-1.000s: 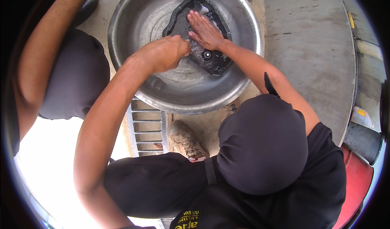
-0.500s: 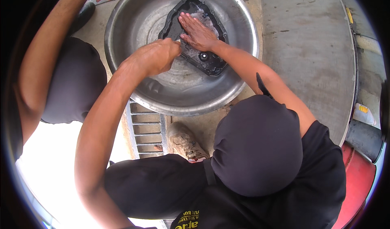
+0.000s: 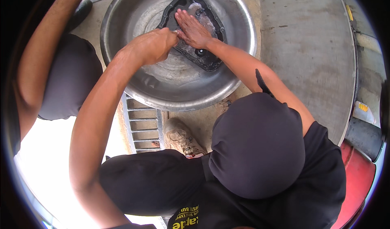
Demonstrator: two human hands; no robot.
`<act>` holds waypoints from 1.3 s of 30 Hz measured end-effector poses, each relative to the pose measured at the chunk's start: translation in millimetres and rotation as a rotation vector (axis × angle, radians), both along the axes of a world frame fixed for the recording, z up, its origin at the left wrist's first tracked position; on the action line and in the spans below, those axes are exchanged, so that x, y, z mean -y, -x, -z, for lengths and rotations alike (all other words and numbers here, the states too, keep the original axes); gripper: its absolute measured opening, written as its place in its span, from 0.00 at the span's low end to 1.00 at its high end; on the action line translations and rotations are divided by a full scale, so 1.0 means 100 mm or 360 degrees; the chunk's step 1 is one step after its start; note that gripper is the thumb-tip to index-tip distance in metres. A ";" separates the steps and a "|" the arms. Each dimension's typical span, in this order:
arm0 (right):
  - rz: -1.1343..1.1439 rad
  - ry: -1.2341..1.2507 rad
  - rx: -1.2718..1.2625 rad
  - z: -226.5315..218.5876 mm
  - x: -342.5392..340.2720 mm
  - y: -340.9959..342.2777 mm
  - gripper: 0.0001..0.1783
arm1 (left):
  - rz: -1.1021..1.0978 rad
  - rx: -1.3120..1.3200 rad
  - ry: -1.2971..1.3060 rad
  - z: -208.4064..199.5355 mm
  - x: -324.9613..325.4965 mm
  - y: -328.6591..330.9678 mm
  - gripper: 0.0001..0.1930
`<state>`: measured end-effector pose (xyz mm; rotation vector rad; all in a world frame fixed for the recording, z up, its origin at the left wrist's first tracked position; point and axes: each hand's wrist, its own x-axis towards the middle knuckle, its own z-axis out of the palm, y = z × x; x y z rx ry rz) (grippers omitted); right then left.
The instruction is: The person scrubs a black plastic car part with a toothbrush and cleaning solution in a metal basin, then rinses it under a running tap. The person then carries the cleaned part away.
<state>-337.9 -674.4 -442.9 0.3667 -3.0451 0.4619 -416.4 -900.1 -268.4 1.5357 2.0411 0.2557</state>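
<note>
A black oil pan with a raised, lobed rim lies tilted in a large steel basin. Wet, whitish liquid covers part of its inside, and a round dark fitting sits near its near end. My left hand is closed at the pan's left edge; the fingers are partly hidden, but they appear to grip the rim. Flat on the pan's inner surface lies my right hand, fingers stretched out towards the far left and palm down. The thumb nearly meets my left fist.
At the left, a co-worker's forearm reaches past a dark, cloth-covered knee. A metal floor grating and a brown shoe lie below the basin. A broad grey surface stands to the right, with a red panel beyond.
Basin, pan and both hands appear slightly higher and further left in the picture. My right hand has slid slightly over the pan's inside, and the whitish liquid has shifted. My left hand keeps its place.
</note>
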 end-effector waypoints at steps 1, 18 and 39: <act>-0.0090 0.0030 0.0025 -0.01 0.06 -0.02 0.41 | -0.0010 0.0015 -0.0014 0.00 0.02 0.00 0.17; 0.0662 0.0085 -0.0058 0.04 0.19 -0.04 0.43 | -0.0027 -0.0078 0.0141 0.00 -0.18 -0.02 0.18; 0.0119 -0.0037 -0.0108 0.01 -0.17 0.17 0.39 | -0.0049 -0.0164 0.0078 0.09 -0.02 0.01 0.14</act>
